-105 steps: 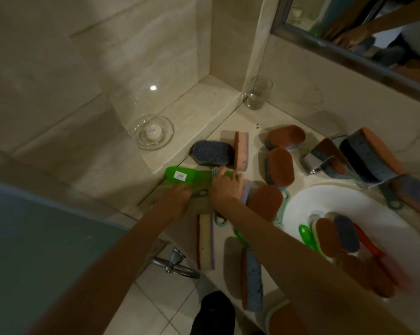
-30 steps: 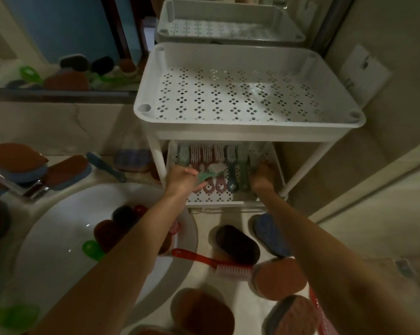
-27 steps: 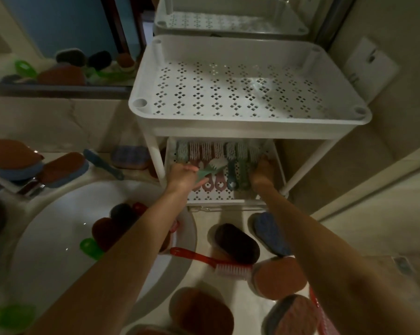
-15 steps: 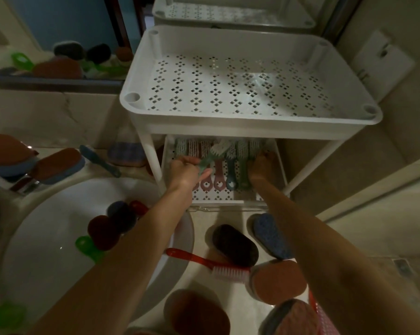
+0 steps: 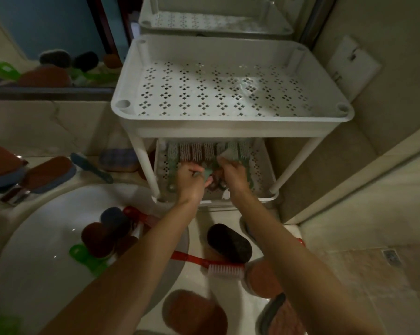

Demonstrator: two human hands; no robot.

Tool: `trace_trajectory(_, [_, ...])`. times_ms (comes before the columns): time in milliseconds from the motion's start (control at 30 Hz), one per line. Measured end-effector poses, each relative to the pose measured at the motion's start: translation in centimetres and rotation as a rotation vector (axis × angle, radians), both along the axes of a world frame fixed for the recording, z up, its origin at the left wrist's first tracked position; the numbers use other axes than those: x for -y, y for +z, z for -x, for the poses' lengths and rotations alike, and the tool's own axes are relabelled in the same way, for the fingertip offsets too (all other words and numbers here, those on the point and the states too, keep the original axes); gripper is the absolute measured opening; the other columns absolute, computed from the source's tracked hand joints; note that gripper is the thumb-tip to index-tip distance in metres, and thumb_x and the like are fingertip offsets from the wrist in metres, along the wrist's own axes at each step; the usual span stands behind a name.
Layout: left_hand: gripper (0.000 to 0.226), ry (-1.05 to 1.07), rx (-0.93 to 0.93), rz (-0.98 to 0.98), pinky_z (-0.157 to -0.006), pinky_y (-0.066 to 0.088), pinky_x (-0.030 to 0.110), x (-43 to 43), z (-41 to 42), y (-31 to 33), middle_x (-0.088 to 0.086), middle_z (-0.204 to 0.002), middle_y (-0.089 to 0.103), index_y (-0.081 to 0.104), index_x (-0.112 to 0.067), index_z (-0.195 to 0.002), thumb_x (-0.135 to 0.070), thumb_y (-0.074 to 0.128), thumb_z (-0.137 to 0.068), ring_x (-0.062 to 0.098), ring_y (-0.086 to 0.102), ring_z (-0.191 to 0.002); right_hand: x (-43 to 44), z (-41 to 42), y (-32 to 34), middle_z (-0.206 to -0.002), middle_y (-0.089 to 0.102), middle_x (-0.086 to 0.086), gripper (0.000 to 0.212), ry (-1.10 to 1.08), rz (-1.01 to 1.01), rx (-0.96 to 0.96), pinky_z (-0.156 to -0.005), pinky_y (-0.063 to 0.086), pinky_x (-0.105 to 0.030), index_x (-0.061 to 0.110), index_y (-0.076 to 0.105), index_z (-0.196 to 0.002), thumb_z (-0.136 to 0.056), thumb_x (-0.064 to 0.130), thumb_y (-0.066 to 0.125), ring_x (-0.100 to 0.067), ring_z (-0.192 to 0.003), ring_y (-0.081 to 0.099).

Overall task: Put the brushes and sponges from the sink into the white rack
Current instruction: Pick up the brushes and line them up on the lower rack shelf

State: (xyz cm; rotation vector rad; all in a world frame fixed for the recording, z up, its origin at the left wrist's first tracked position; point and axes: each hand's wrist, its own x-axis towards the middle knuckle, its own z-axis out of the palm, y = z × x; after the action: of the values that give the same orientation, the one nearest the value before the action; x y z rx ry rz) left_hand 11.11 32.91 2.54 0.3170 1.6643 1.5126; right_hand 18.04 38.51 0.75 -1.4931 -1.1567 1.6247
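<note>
A white two-tier rack (image 5: 233, 128) stands on the counter right of the round white sink (image 5: 32, 257). Its top shelf is bare; the lower shelf (image 5: 262, 163) holds a row of several teal and red brushes (image 5: 199, 151) lying side by side. My left hand (image 5: 188, 182) is under the top shelf, shut on the handle of a teal brush (image 5: 207, 174). My right hand (image 5: 233, 174) touches the same brush near its white bristle head. In the sink lie dark and brown sponges (image 5: 100, 238), a green brush (image 5: 83, 256) and a red brush (image 5: 141, 215).
On the counter in front of the rack lie a red long-handled brush (image 5: 209, 263), a black sponge (image 5: 229, 243) and brown sponges (image 5: 194, 313). More sponges (image 5: 49, 170) and a blue brush (image 5: 90, 164) sit behind the sink by the tap. A mirror is at the upper left.
Since 3.5 s ago I turned from the counter's left end to the rack. In the last second my left hand moved the teal brush rightward over the row and my right hand came onto it.
</note>
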Motion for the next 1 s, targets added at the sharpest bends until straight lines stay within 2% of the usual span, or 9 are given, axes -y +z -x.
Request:
trace_trajectory(67, [0.035, -0.114, -0.079, -0.007, -0.075, 0.055, 0.028, 0.4, -0.3, -0.4, 0.009, -0.089, 0.053, 0.045, -0.01, -0.065, 0.018, 0.045, -0.086, 0.026, 0.055, -0.096, -0.4, -0.2, 0.9, -0.079, 0.061, -0.006, 0.009, -0.019, 0.074, -0.052, -0.05, 0.049, -0.012, 0.005, 0.061, -0.089, -0.089, 0.014, 0.059, -0.016, -0.066, 0.057])
trace_trajectory(133, [0.035, -0.241, -0.19, -0.015, -0.077, 0.055, 0.031, 0.8, -0.4, -1.0, 0.003, -0.077, 0.054, 0.048, -0.013, -0.062, 0.015, 0.054, -0.083, 0.027, 0.058, -0.092, -0.9, -0.8, 1.2, -0.067, 0.053, -0.002, 0.019, -0.019, 0.127, -0.02, -0.031, 0.036, -0.009, 0.01, 0.054, -0.07, -0.087, 0.008, 0.062, -0.01, -0.053, 0.049])
trace_trajectory(267, [0.032, -0.474, -0.407, -0.002, -0.076, 0.045, 0.023, 1.3, -0.7, -1.4, -0.003, -0.078, 0.057, 0.052, -0.021, -0.066, 0.005, 0.061, -0.082, 0.014, 0.055, -0.084, -1.4, -1.4, 1.2, -0.06, 0.049, -0.004, 0.026, -0.062, 0.165, 0.023, -0.026, 0.028, -0.008, 0.01, 0.049, -0.062, -0.083, 0.001, 0.063, -0.001, -0.025, 0.045])
trace_trajectory(367, [0.013, -0.613, -0.391, -0.026, -0.072, 0.044, 0.007, 1.2, -1.1, -1.3, 0.005, -0.1, 0.058, 0.059, -0.009, -0.088, 0.003, 0.06, -0.084, 0.014, 0.053, -0.098, -2.1, -1.8, 0.6, -0.059, 0.051, -0.002, 0.026, -0.084, 0.08, 0.123, -0.032, 0.037, -0.012, 0.012, 0.051, -0.06, -0.082, 0.005, 0.064, -0.006, -0.04, 0.049])
trace_trajectory(467, [0.03, -0.66, -0.343, -0.006, -0.081, 0.046, 0.019, 0.8, -0.7, -1.6, 0.017, -0.119, 0.054, 0.052, 0.003, -0.118, 0.007, 0.053, -0.088, 0.026, 0.054, -0.113, -2.8, -3.0, 0.0, -0.063, 0.053, -0.005, 0.022, -0.007, -0.117, 0.429, -0.05, 0.038, -0.024, 0.009, 0.056, -0.066, -0.084, 0.019, 0.063, -0.014, -0.054, 0.048])
trace_trajectory(533, [0.033, -0.619, -0.379, 0.035, -0.088, 0.047, 0.028, 0.4, -0.2, -1.9, 0.022, -0.125, 0.052, 0.048, 0.005, -0.123, 0.007, 0.047, -0.091, 0.032, 0.052, -0.119, -3.2, -3.8, -0.4, -0.079, 0.06, -0.012, 0.026, 0.056, -0.24, 0.679, -0.061, 0.041, -0.029, -0.001, 0.062, -0.088, -0.087, 0.026, 0.061, -0.023, -0.069, 0.058])
trace_trajectory(633, [0.032, -0.586, -0.497, 0.099, -0.089, 0.046, 0.029, -0.1, 0.5, -2.6, 0.019, -0.123, 0.056, 0.048, 0.001, -0.125, 0.0, 0.045, -0.093, 0.029, 0.053, -0.117, -3.7, -4.2, -0.7, -0.112, 0.064, -0.018, 0.038, 0.131, -0.255, 0.904, -0.083, 0.053, -0.035, -0.004, 0.053, -0.115, -0.089, 0.023, 0.06, -0.031, -0.101, 0.063])
trace_trajectory(833, [0.03, -0.597, -0.527, 0.125, -0.092, 0.04, 0.027, -0.5, 0.9, -3.1, 0.017, -0.122, 0.058, 0.05, 0.0, -0.124, -0.002, 0.045, -0.094, 0.025, 0.052, -0.117, -4.7, -3.8, -0.5, -0.125, 0.057, -0.017, 0.047, 0.172, -0.177, 0.96, -0.094, 0.051, -0.039, -0.001, 0.043, -0.129, -0.089, 0.017, 0.06, -0.031, -0.113, 0.059])
trace_trajectory(1000, [0.035, -0.633, -0.569, 0.173, -0.095, 0.04, 0.027, -0.5, 1.3, -3.3, 0.015, -0.127, 0.055, 0.048, -0.002, -0.128, -0.003, 0.046, -0.093, 0.027, 0.05, -0.121, -5.3, -4.0, -0.6, -0.129, 0.053, -0.019, 0.039, 0.197, -0.194, 1.022, -0.097, 0.049, -0.038, -0.001, 0.043, -0.129, -0.093, 0.01, 0.052, -0.032, -0.118, 0.054])
